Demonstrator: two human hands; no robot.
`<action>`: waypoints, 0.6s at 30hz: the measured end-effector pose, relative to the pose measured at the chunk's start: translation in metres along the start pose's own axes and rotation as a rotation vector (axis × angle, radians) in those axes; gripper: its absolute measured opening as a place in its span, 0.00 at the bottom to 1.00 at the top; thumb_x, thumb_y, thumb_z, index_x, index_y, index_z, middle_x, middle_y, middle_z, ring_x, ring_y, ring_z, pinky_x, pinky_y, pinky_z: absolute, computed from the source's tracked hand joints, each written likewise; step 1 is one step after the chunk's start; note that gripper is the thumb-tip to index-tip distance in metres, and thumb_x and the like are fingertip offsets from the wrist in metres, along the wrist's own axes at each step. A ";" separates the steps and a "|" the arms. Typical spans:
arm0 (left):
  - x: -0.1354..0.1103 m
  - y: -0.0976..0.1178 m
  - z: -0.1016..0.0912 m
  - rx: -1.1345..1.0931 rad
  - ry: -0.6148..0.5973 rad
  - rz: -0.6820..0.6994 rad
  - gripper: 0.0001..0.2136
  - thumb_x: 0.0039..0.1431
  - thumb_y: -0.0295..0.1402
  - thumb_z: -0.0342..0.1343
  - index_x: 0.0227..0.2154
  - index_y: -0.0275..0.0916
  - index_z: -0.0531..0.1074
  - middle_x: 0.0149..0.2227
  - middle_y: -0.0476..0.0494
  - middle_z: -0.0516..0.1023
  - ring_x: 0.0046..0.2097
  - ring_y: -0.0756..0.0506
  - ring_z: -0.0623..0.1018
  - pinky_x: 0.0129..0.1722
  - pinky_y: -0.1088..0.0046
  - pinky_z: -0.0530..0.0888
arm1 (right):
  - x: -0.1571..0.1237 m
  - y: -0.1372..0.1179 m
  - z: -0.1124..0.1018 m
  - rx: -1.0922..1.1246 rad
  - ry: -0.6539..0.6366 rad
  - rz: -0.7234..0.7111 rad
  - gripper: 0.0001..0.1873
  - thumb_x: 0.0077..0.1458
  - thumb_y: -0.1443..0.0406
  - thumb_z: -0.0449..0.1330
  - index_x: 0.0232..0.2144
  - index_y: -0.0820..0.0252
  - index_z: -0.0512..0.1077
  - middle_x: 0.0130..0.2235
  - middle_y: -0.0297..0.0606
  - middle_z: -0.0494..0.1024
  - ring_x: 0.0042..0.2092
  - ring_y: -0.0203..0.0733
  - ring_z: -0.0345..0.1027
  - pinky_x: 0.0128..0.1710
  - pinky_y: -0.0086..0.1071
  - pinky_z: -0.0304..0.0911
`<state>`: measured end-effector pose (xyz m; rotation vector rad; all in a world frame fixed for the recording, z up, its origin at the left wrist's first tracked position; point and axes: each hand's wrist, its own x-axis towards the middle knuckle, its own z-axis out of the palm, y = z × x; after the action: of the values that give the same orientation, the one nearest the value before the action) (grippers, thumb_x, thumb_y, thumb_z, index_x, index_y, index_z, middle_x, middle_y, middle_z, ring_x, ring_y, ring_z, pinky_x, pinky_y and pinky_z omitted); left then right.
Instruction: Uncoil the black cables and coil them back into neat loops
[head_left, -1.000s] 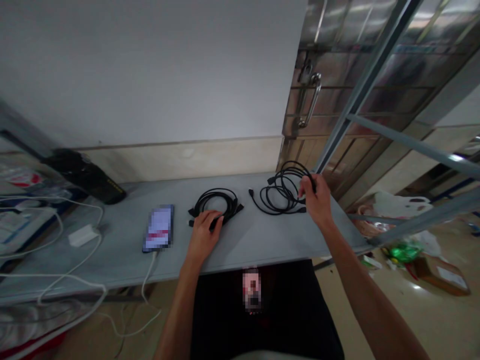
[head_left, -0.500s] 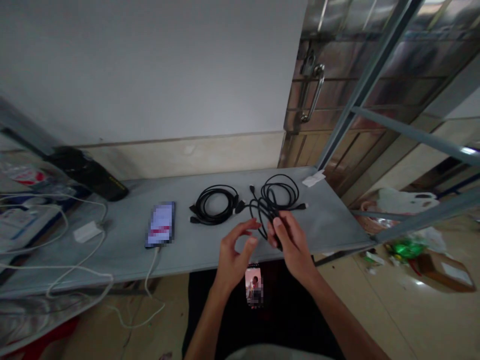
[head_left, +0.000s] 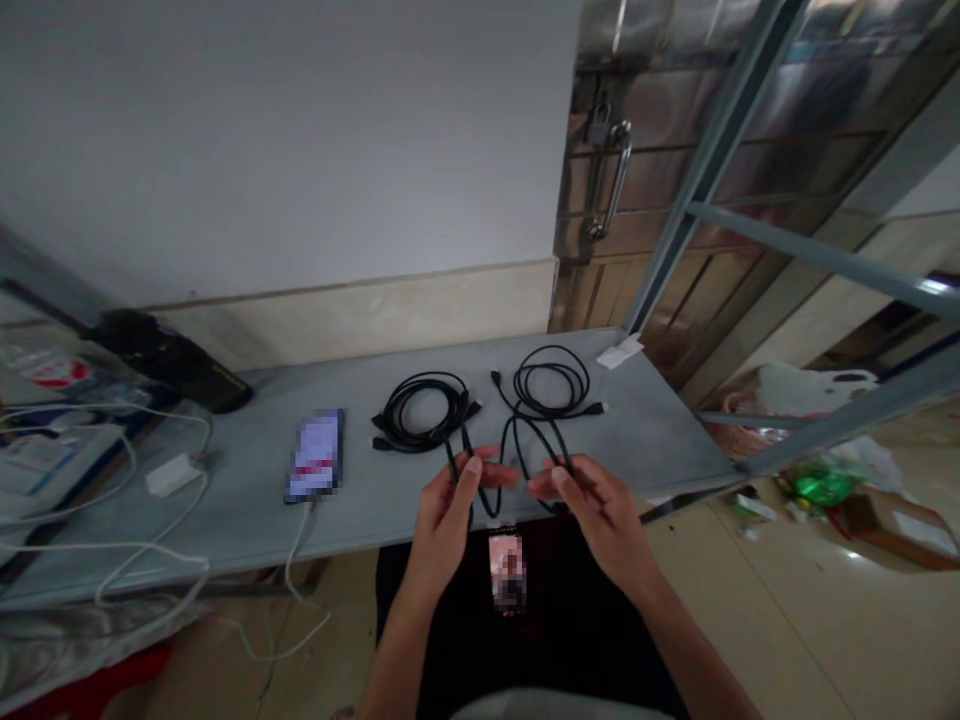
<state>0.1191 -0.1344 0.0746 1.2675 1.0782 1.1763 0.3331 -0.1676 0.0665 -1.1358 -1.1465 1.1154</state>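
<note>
A black cable [head_left: 507, 455] hangs in loose loops between my two hands above the table's front edge. My left hand [head_left: 450, 505] is closed on one part of it, thumb against the fingers. My right hand [head_left: 598, 508] pinches another part a short way to the right. Behind my left hand lies a coiled black cable [head_left: 405, 440] with plugs at its ends. Another coiled black cable [head_left: 551, 410] rests behind my right hand, its plugs sticking out to either side. The held cable's lower loops are partly hidden by my fingers.
On the grey table [head_left: 240, 470] lies a phone [head_left: 315, 452] with a white cord. A black bottle [head_left: 176, 360] and a white adapter [head_left: 174, 474] are at the left. A second phone [head_left: 508, 572] is below the edge. A metal post [head_left: 675, 240] rises at the right.
My left hand has taken hold of part of the cable that my right hand held. The bunched loops are now spread apart between both hands.
</note>
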 end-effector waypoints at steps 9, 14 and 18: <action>-0.001 -0.006 -0.057 -0.130 0.257 0.035 0.26 0.72 0.57 0.63 0.51 0.37 0.85 0.39 0.39 0.88 0.43 0.40 0.87 0.52 0.60 0.83 | 0.002 0.019 -0.088 0.050 0.342 -0.035 0.23 0.67 0.42 0.69 0.43 0.55 0.82 0.39 0.42 0.86 0.35 0.45 0.81 0.34 0.37 0.80; 0.001 0.004 -0.091 -0.197 0.486 0.141 0.24 0.66 0.56 0.69 0.45 0.36 0.86 0.35 0.42 0.86 0.40 0.43 0.85 0.47 0.66 0.81 | -0.002 0.004 -0.138 0.230 0.582 -0.106 0.23 0.56 0.46 0.79 0.36 0.57 0.80 0.34 0.34 0.78 0.33 0.37 0.73 0.28 0.28 0.70; -0.001 0.010 -0.105 -0.189 0.534 0.202 0.21 0.70 0.54 0.66 0.43 0.37 0.85 0.35 0.42 0.86 0.40 0.44 0.84 0.48 0.65 0.80 | -0.007 -0.011 -0.160 0.255 0.693 -0.171 0.21 0.54 0.49 0.81 0.33 0.57 0.80 0.33 0.34 0.72 0.32 0.37 0.67 0.26 0.31 0.65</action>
<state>0.0139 -0.1236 0.0815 0.9501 1.1983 1.7930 0.4928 -0.1881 0.0661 -1.0738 -0.5279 0.6275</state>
